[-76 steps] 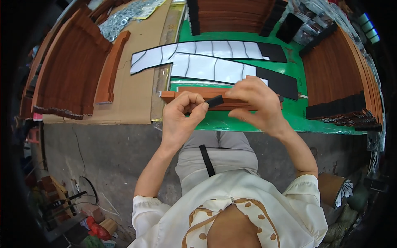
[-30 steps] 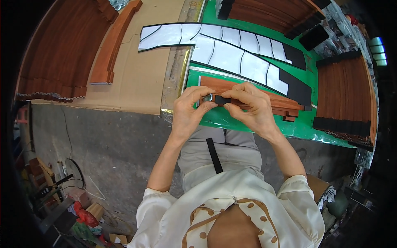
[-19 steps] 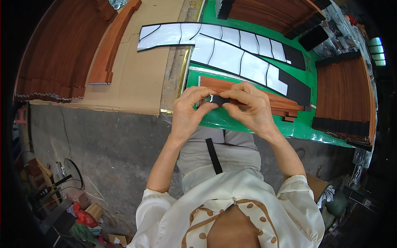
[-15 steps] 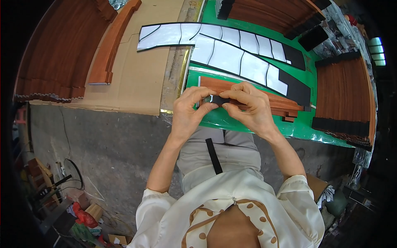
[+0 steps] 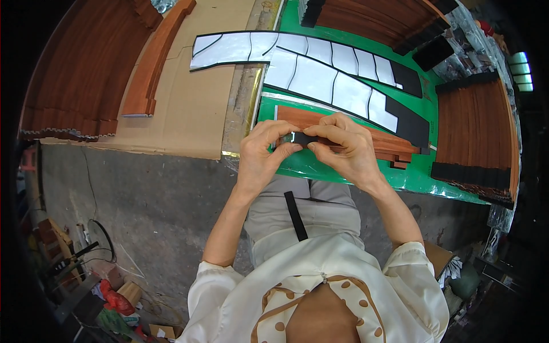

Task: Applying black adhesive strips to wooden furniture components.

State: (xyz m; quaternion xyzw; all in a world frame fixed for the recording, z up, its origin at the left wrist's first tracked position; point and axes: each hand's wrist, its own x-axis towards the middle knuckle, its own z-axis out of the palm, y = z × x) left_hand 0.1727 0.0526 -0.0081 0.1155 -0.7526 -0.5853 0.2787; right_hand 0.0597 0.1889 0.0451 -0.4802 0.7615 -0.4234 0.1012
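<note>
Between my hands is a small black strip-like piece point(image 5: 301, 138) with a pale, shiny bit at its left end. Fingertips and thumb of my left hand point(image 5: 255, 157) pinch that left end. My right hand point(image 5: 354, 151) grips the opposite end between thumb and fingers, so part of the piece is hidden. Just beyond and below the hands, a reddish-brown wood-look panel point(image 5: 392, 143) lies on the green table cover point(image 5: 309, 166). Across my lap rests a narrow black strip point(image 5: 295, 216).
White-faced, black-edged panels point(image 5: 311, 74) lie beyond my hands. Stacks of brown wood-look pieces stand at the right point(image 5: 474, 126), the back point(image 5: 372, 23) and the far left point(image 5: 80, 74). A single brown length point(image 5: 150, 74) sits on cardboard point(image 5: 194, 114).
</note>
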